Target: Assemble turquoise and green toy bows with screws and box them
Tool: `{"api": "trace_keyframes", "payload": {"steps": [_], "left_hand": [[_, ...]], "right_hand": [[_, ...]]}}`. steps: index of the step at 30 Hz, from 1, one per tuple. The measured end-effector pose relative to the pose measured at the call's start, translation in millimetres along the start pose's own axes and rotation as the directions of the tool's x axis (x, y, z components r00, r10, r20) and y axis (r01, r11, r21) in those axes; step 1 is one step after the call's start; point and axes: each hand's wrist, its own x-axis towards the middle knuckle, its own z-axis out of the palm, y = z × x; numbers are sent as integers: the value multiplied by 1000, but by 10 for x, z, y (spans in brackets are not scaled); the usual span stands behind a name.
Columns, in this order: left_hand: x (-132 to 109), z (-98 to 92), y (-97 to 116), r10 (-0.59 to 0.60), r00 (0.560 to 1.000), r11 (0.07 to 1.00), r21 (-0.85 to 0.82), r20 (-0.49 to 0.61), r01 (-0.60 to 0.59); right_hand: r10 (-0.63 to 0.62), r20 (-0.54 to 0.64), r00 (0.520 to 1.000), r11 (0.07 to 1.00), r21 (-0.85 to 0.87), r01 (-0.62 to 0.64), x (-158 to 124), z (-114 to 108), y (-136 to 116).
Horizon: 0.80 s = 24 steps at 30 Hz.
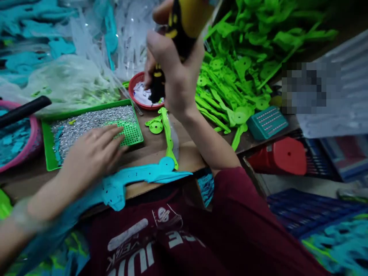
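Observation:
My right hand is wrapped round the black grip of a yellow and black cordless screwdriver, raised above the bench; its upper end is cut off by the frame. Over a green tray of small silver screws, my left hand is slightly blurred, palm down with fingers stretched out. Whether its fingertips touch the tray's perforated floor I cannot make out. Between my body and the tray lies a long blue plastic part. Beside it is a bright green plastic arm, and a small round green piece lies just beyond.
A red basket with white bits stands behind the tray. Green parts heap up at the back right, near a teal box. A pink basket of blue pieces is at left. A red container stands beyond the bench edge.

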Motion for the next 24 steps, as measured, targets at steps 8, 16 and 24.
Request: {"api": "trace_keyframes", "payload": {"steps": [8, 16, 24], "left_hand": [[-28, 392, 1359, -93, 995, 995, -32, -37, 92], [-420, 418, 1301, -8, 994, 1000, -14, -108, 6], [-636, 395, 1398, 119, 992, 991, -62, -40, -122]], "right_hand": [[-31, 132, 991, 985, 170, 8, -22, 49, 255], [105, 893, 438, 774, -350, 528, -763, -1193, -35], [120, 978, -169, 669, 46, 741, -1074, -1047, 28]]}}
